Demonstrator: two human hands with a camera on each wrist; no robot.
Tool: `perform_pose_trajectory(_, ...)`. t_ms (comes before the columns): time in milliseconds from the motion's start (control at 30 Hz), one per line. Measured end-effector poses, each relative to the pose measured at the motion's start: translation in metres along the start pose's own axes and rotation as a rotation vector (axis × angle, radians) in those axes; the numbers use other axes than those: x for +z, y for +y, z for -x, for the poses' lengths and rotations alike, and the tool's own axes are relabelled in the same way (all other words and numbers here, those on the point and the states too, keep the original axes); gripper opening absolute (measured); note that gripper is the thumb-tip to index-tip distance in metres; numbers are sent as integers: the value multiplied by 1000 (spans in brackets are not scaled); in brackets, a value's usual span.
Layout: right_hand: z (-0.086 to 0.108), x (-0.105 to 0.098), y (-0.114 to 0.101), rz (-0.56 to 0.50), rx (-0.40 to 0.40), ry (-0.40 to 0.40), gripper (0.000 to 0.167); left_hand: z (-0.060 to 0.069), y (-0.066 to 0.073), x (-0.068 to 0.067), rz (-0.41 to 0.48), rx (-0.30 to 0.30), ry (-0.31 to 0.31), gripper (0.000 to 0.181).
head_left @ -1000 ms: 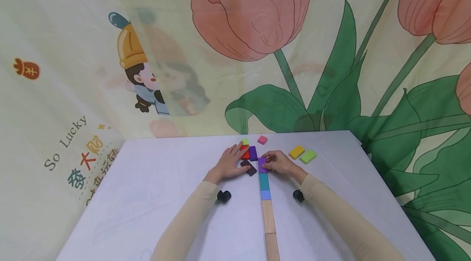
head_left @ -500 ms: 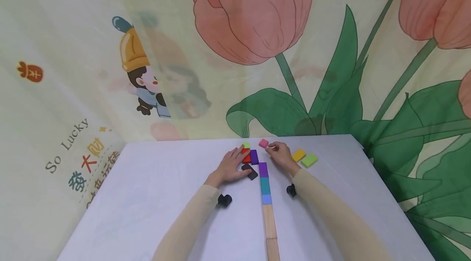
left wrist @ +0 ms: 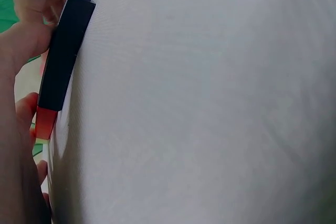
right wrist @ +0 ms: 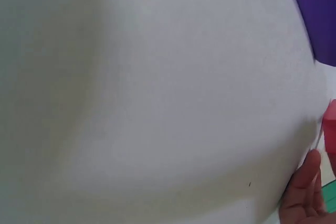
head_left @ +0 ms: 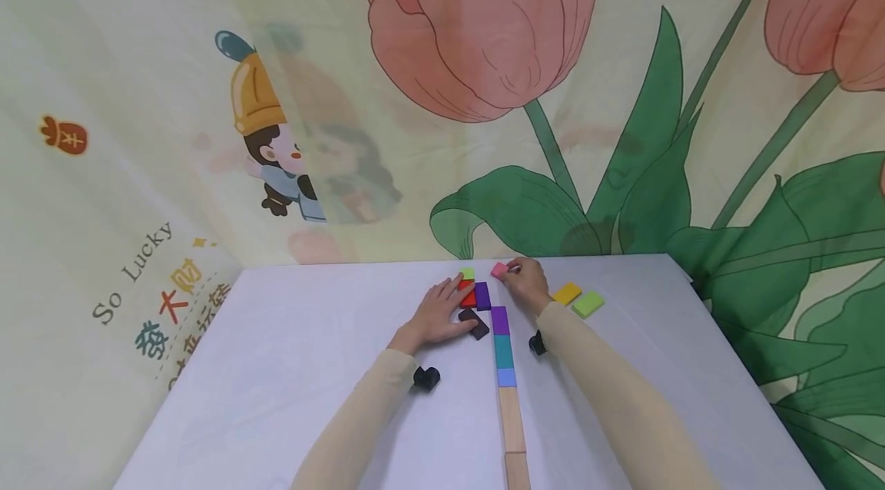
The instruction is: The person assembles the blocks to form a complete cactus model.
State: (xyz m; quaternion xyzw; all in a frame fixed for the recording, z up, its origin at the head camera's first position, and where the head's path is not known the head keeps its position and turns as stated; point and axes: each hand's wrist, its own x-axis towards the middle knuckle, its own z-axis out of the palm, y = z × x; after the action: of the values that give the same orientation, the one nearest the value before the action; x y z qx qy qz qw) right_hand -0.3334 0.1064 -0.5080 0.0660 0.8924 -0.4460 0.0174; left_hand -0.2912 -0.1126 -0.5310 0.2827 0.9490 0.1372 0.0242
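Observation:
My left hand [head_left: 437, 313] lies spread over the table, its fingers over a red block [head_left: 469, 298] and its thumb touching a black block [head_left: 477, 327]. The black block [left wrist: 65, 53] stands large in the left wrist view. A dark purple block [head_left: 482, 296] touches the red one, and a lime block [head_left: 468, 273] sits behind. My right hand [head_left: 528, 283] has its fingertips at the right end of a pink block [head_left: 498, 269]. In the right wrist view the thumb is just below the pink block [right wrist: 329, 129]; whether the fingers pinch it is hidden.
A line of blocks runs toward me: purple [head_left: 500, 320], teal [head_left: 504, 352], blue [head_left: 507, 377], then plain wood pieces [head_left: 512, 419]. A yellow block [head_left: 568, 293] and a green block [head_left: 588, 304] lie right of the right hand. A printed cloth [head_left: 387, 91] hangs behind the table.
My right hand has let go of the purple block at the line's far end and moved back to the pink block. The left hand stays in place.

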Motion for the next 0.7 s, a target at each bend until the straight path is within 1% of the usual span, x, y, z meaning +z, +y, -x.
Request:
perform_pose_trajectory(100,1,-1,0,-12,-58,-14,28,0,0,0,4,0,7,77)
perform_pose_trajectory(200,1,-6,3,-56,-100,-40,24,0,0,1,11,1,4,76)
perform_pose_trajectory(300,0,-14,7,-100,-110,-90,22,-1,0,2,12,7,2,77)
perform_pose_trajectory(400,0,-21,9,-109,-91,-170,23,-1,0,2,10,1,-3,77)
perform_pose_trajectory(533,0,-27,11,-96,-67,-284,24,-1,0,0,-2,-23,-19,77)
perform_pose_trajectory(600,0,-28,11,-90,-54,-325,23,-1,0,-1,-5,-34,-34,78)
perform_pose_trajectory(700,2,-27,13,-75,-36,-361,23,-1,1,-1,7,-35,-40,78)
